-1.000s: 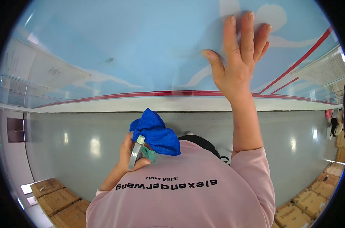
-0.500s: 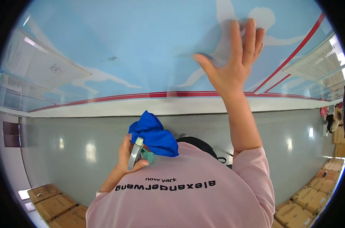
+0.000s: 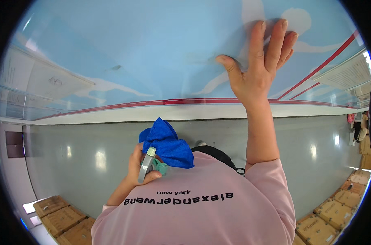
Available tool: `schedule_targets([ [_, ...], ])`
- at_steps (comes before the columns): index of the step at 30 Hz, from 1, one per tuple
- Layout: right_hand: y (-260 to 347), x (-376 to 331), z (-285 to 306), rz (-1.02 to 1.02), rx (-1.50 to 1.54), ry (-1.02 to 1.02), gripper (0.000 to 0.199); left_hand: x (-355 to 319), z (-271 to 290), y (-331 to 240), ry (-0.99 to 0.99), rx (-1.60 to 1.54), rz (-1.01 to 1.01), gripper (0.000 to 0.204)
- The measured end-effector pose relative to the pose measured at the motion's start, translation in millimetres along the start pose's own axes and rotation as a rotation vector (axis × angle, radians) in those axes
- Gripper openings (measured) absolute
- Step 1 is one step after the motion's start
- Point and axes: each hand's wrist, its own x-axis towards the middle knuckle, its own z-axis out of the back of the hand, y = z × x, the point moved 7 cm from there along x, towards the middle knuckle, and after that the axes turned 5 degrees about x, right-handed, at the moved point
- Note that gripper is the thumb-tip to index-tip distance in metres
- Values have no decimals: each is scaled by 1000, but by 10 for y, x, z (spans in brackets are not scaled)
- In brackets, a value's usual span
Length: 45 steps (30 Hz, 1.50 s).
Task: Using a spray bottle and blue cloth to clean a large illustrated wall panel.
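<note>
My left hand [image 3: 134, 170] is closed round a spray bottle [image 3: 146, 165] with a grey head and a pale nozzle, held before my chest. A blue cloth [image 3: 171, 149] is bunched up in the same hand, drooping over to the right. Part of something green [image 3: 160, 167] shows beneath it. My right hand [image 3: 257, 77] is stretched out at the upper right, fingers spread, with nothing in it. It lies at the light blue wall panel [image 3: 161, 45], over a pale figure printed there; whether the palm presses flat, I cannot tell.
A dark smudge [image 3: 117, 67] marks the panel left of centre. Red stripes [image 3: 193, 101] edge the panel above a white border. Clear-fronted holders with papers [image 3: 344, 70] hang at both sides. Wooden crates [image 3: 317, 229] stand low at right and left on the grey floor [image 3: 71, 175].
My right hand appears slightly farther right in the picture, and the panel's pattern near it has shifted right too. The left hand keeps its hold on the spray bottle and cloth.
</note>
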Motion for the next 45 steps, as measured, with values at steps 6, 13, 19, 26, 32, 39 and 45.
schedule_targets([
  [6,-71,-58,-22,-33,-14,71,81,-42,-43,17,-15,-54,17,98],
  [13,169,49,-91,-175,122,5,105,-11,-3,-76,13,36,-214,88],
  [19,145,14,-175,-126,-8,-10,110,-10,-7,-60,-6,25,-201,87],
  [26,70,19,-107,-50,32,-9,94,-12,-28,-53,-47,-12,-180,89],
  [32,-2,-28,-60,5,15,41,83,-53,-32,-52,-34,10,-182,88],
  [39,95,-2,-49,-51,41,35,93,-30,-20,6,-51,-9,-216,87],
  [45,139,28,-157,-92,-27,-57,101,2,-4,-18,-3,-19,-180,90],
])
